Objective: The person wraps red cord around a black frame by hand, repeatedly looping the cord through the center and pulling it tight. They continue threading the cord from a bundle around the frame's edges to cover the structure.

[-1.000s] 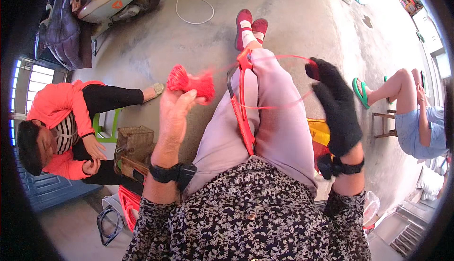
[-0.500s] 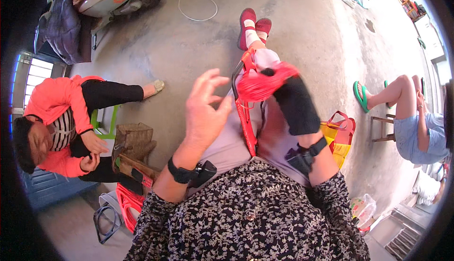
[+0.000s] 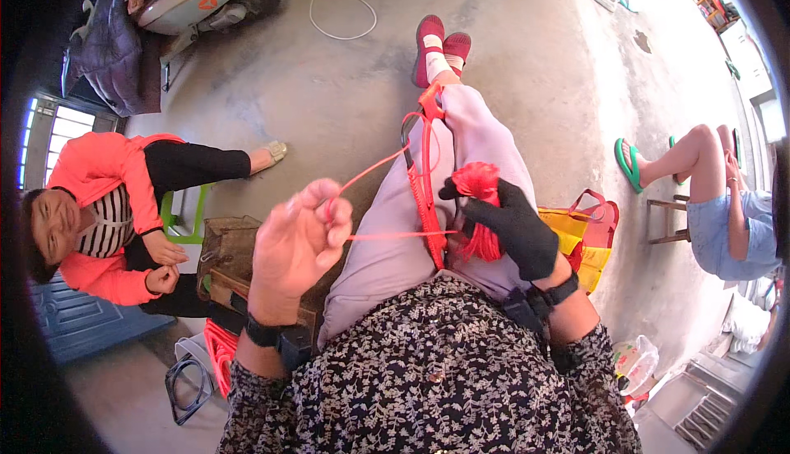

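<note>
In my right hand (image 3: 524, 236), which wears a black glove, the fingers wrap round a bundle of red cord (image 3: 479, 187) over my right thigh. My bare left hand (image 3: 298, 236) is raised over my left side, its fingers curled on a strand of red cord (image 3: 395, 235). From there one length runs toward the bundle and another slants up to a curved dark handle. This handle-like piece (image 3: 425, 195), partly covered in tight red wrapping, lies lengthwise along my lap between the two hands. Its lower end meets my patterned top.
A co-worker in a coral jacket (image 3: 115, 174) sits at left beside a brown box (image 3: 234, 240). Beside my right leg stands a yellow and red bag (image 3: 592, 240). Another person (image 3: 712, 199) sits on a wooden stool at right. A white cable (image 3: 346, 36) lies ahead on the floor.
My left hand has moved left and down, drawing red cord out beside the handle. My right hand has turned and lowered, with the bundle still in it.
</note>
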The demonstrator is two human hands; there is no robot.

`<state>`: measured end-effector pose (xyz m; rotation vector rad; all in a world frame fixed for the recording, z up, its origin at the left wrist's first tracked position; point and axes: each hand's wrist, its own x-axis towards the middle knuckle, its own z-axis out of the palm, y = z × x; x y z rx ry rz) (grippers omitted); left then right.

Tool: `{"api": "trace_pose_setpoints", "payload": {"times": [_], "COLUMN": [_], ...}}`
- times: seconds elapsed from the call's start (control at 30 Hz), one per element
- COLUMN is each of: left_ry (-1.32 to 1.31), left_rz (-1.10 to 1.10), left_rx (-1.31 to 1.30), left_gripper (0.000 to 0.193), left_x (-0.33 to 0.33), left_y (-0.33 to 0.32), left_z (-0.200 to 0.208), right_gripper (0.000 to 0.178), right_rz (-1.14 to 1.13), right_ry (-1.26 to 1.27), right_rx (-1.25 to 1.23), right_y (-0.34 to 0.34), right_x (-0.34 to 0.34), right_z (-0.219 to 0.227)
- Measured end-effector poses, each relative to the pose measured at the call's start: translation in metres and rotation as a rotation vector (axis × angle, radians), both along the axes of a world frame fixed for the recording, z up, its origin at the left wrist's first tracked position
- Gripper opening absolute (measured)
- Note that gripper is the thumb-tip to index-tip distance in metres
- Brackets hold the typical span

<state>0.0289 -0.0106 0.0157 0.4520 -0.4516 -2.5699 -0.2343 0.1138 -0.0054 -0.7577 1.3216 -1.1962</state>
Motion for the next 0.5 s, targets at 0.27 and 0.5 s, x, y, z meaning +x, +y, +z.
{"api": "trace_pose_setpoints", "payload": {"times": [0.27,0.5], "left_ry": [-0.590,-0.404], "left_rz": [-0.040,-0.268], "left_rx": [-0.118,-0.349], "left_gripper": [0.028,0.026], "left_x": [0.071,0.095], "left_y": [0.024,0.035], "left_z": [-0.010,-0.017], "right_gripper": [0.042,0.041], "right_rz": [0.164,0.222], "right_ry": [-0.017,0.120], "right_rx": [0.101,0.270], "right_y": [-0.015,-0.016], "right_x": [0.016,0.011], "right_z": [-0.028,-0.020]}}
